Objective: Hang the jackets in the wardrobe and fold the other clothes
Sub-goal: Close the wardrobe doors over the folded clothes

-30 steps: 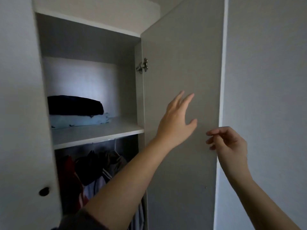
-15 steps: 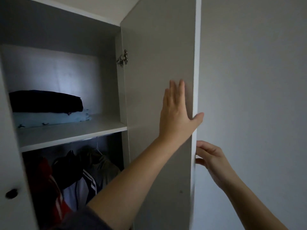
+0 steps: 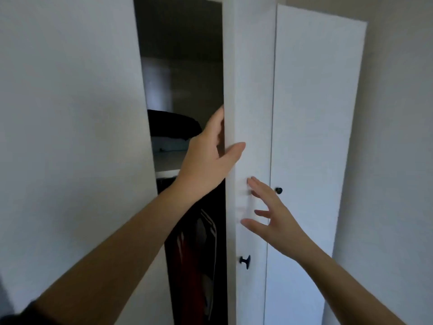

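The white wardrobe door (image 3: 253, 90) stands only a narrow gap from closed. My left hand (image 3: 206, 158) lies with straight fingers against its inner face, thumb across the front edge. My right hand (image 3: 274, 219) is spread open, fingertips at the door's front above the black knob (image 3: 245, 262). Through the gap I see a dark folded garment (image 3: 173, 125) stacked on a pale one (image 3: 166, 145) on the shelf (image 3: 166, 164). Jackets (image 3: 196, 254), dark and red, hang below in shadow.
The left wardrobe door (image 3: 70, 137) is closed and fills the left of the view. Another closed door (image 3: 316, 137) with a small black knob (image 3: 278, 190) stands to the right. A grey wall lies beyond it.
The door has swung from wide open to nearly closed, my left hand riding on its inner face. My right hand moved from the door's edge to its front, fingers spread.
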Motion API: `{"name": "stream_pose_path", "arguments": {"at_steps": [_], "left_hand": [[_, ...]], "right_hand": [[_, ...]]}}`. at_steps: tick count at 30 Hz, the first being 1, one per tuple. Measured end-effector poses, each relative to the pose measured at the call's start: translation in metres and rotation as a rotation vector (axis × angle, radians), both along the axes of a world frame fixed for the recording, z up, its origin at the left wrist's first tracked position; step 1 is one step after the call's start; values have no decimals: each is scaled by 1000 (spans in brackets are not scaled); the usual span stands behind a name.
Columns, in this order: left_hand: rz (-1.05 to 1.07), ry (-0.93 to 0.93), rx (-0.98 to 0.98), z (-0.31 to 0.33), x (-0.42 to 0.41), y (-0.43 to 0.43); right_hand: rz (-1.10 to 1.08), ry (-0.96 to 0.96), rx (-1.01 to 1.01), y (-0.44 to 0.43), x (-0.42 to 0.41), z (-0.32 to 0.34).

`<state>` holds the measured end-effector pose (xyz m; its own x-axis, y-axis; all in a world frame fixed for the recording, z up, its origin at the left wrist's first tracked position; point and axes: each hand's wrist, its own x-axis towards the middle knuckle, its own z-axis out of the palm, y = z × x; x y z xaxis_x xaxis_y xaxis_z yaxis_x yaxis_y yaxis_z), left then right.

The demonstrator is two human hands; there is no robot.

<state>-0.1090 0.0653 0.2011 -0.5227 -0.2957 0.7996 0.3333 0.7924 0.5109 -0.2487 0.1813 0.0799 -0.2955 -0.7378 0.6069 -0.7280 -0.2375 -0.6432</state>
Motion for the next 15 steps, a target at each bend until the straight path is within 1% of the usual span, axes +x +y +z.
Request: {"name": "stream_pose_path", "arguments": {"at_steps": [3, 5, 7, 9, 10, 15], "left_hand": [[177, 26, 111, 1, 28, -41], [358, 11, 119, 1, 39, -70], [539, -83, -6, -5, 46, -99], [661, -231, -134, -17, 51, -128], [708, -283, -166, -23, 53, -139], [953, -338, -283, -46, 39, -179]], "right_hand": [[-100, 222, 34, -58, 23, -9], [-195, 330, 41, -96, 40, -13], [-262, 382, 52, -129, 50, -15], [-308, 413, 82, -158, 55, -12], [-330, 422, 101, -170, 54, -10], [-425, 475, 171, -213, 53, -6]]}}
